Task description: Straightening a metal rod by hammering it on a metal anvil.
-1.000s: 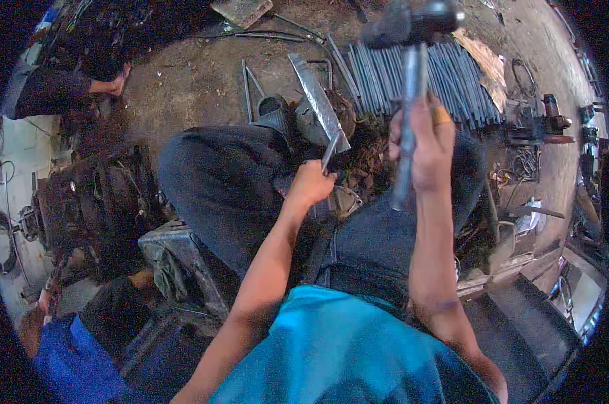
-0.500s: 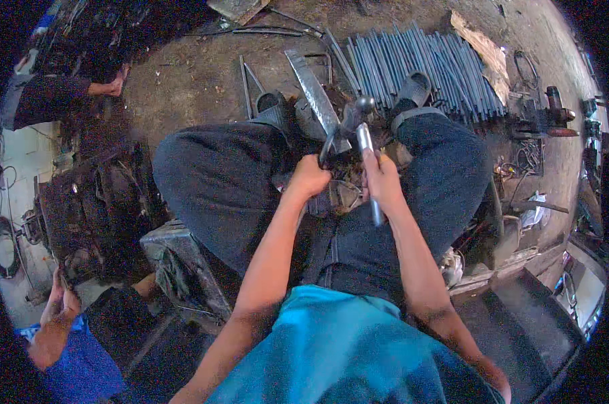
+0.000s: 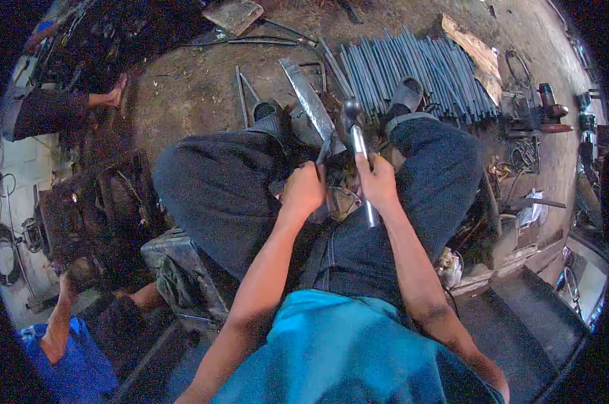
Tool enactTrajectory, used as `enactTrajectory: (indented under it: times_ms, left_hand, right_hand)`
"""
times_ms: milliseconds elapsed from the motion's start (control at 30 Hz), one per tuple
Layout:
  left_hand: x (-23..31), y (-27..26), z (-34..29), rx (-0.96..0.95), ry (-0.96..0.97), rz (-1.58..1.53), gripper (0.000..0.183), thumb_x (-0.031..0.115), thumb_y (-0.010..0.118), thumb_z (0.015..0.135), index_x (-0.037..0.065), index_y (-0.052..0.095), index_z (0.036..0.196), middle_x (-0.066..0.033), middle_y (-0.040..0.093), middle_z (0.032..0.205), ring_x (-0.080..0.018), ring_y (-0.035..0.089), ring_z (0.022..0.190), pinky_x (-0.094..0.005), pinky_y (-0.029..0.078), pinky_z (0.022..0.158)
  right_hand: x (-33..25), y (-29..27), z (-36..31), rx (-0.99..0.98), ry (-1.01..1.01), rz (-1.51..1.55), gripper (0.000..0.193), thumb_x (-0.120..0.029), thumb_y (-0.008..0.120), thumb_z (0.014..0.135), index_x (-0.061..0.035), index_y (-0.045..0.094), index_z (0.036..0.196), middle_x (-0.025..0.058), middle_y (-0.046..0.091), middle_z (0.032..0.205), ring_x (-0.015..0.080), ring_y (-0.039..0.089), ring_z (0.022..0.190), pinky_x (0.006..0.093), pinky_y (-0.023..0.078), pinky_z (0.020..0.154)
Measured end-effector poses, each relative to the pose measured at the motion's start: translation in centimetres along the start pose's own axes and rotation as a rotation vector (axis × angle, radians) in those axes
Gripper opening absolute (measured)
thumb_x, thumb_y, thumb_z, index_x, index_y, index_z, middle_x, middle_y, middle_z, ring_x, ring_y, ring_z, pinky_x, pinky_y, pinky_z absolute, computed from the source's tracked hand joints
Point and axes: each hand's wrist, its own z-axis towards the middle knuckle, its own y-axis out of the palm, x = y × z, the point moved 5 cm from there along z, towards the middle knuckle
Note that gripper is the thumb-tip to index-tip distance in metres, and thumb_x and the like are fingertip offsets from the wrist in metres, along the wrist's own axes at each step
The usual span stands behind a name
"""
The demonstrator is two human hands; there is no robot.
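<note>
1. The right hand (image 3: 378, 183) is clamped around the metal handle of a hammer (image 3: 358, 145); the hammer's dark round head points away from the person, toward the ground between the feet, and the handle's end sticks out below the fist.
2. The left hand (image 3: 304, 190) is closed on a thin dark tool (image 3: 323, 149), whose far end meets the near end of a long flat metal strip (image 3: 310, 102).
3. The strip lies on the dirt floor (image 3: 183, 87) between the person's knees, running up and away to the left; the hammer head hangs just to its right, close to the strip's near end.
4. The two hands sit near each other but apart, above a dark cluttered work spot that is too dim to make out.
5. The person is seated in dark trousers, with sandalled feet on either side of the strip.
6. A bundle of grey metal rods (image 3: 412, 64) lies on the floor beyond the right foot.
7. Another person's hand (image 3: 116, 91) shows at upper left, and a person in a blue shirt (image 3: 62, 350) is at lower left.
</note>
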Motion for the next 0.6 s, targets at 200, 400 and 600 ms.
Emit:
enactTrajectory:
  times_ms: [200,400,600]
  left_hand:
    - [-0.8,1.6,0.8,0.017,0.003,-0.022,0.036,0.028,0.045,0.095,-0.005,0.057,0.089,-0.0309,0.063,0.08,-0.0488,0.062,0.078,-0.0562,0.049,0.073]
    - [-1.1,1.7,1.0,0.01,-0.079,-0.106,0.035,0.029,0.051,0.092,-0.006,0.057,0.088,-0.0309,0.063,0.079,-0.0491,0.061,0.077,-0.0567,0.049,0.072]
    - [-2.4,0.2,0.4,-0.045,-0.165,-0.069,0.029,0.024,0.061,0.086,-0.005,0.059,0.088,-0.0294,0.064,0.088,-0.0475,0.061,0.086,-0.0533,0.05,0.076]
  right_hand:
    - [-15.1,-2.0,-2.5,-0.028,-0.355,0.141,0.034,-0.039,0.054,0.096,-0.0048,0.053,0.091,0.0005,0.052,0.062,0.0079,0.048,0.046,0.0231,0.041,0.042]
    - [-26.0,-3.7,-8.9,-0.006,-0.905,0.379,0.034,-0.034,0.046,0.099,-0.0006,0.051,0.104,0.006,0.049,0.064,0.013,0.045,0.047,0.0246,0.04,0.043]
    - [-13.5,1.1,-6.5,0.021,-0.698,0.25,0.029,-0.031,0.047,0.098,-0.0043,0.042,0.109,0.0026,0.045,0.069,0.012,0.045,0.053,0.0259,0.041,0.045]
